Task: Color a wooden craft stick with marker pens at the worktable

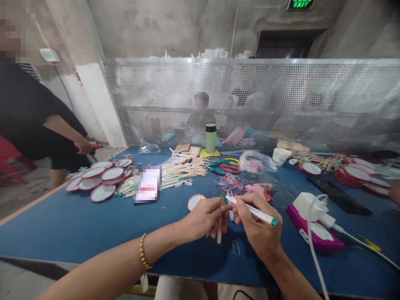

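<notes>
"EXIT" in green letters, overhead sign (300, 5)

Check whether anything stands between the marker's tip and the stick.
Nothing visible does. The right hand holds the marker, its tip close to the stick in the left hand; whether they touch is unclear.

I have the left forearm (106, 260) slanting in from the lower left, the left hand (201, 217) pinching; the right forearm (293, 273) angles up, the right hand (264, 227) curled close by.
</notes>
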`<state>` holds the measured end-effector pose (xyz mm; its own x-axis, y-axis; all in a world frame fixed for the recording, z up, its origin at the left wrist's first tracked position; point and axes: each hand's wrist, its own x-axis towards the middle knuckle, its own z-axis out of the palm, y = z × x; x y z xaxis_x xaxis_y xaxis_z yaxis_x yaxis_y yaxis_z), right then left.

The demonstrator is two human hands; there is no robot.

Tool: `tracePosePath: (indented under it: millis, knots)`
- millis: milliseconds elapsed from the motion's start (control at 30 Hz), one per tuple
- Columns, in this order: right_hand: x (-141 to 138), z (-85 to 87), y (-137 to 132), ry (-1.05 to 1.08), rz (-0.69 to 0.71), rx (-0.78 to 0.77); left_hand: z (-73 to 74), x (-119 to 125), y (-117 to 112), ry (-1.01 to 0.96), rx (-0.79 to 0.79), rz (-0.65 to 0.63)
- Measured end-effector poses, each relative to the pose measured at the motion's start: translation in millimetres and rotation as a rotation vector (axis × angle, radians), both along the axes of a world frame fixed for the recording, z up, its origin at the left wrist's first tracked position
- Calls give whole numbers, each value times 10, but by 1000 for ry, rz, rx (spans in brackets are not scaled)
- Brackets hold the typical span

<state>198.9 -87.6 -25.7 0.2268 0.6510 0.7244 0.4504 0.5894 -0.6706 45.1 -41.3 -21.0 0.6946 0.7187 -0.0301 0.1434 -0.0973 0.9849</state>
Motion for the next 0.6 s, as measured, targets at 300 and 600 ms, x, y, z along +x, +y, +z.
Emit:
tracePosePath:
  millis: [300,600]
  knots:
    - [17,-2,12,-91,-51,16,-9,3,5,-7,-13,-3]
    - [18,-4,7,-75,-56,11,-13,1,13,-13,-26,-11]
